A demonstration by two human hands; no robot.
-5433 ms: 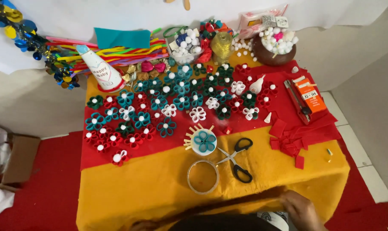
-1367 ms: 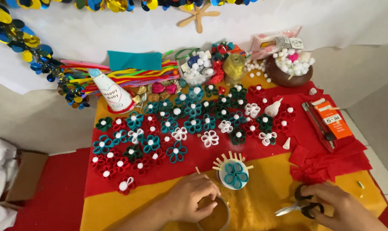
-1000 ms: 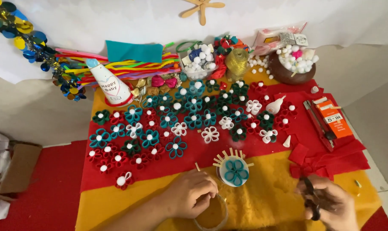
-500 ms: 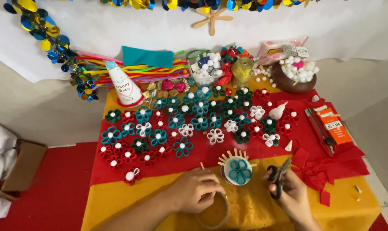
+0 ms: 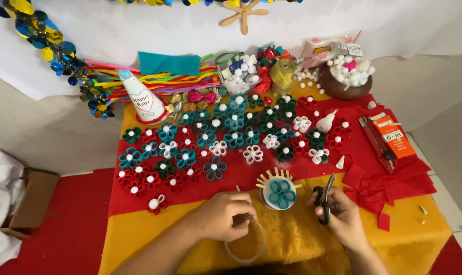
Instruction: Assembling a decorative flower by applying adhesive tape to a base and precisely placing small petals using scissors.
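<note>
My left hand rests on the yellow cloth, fingers curled around a thin wooden stick whose tip pokes out above the knuckles, over a clear ring. My right hand grips black-handled scissors, blades pointing up and away. Between the hands stands a small round piece with a teal felt flower and a fan of wooden sticks along its top edge.
Many red, teal, green and white felt flowers cover the red cloth. Red felt scraps and an orange cutter box lie right. A white cone hat, pipe cleaners, pompom bowls line the back.
My right hand picked up the scissors and brought them in from the right to beside the teal flower piece. My left hand stayed over the ring.
</note>
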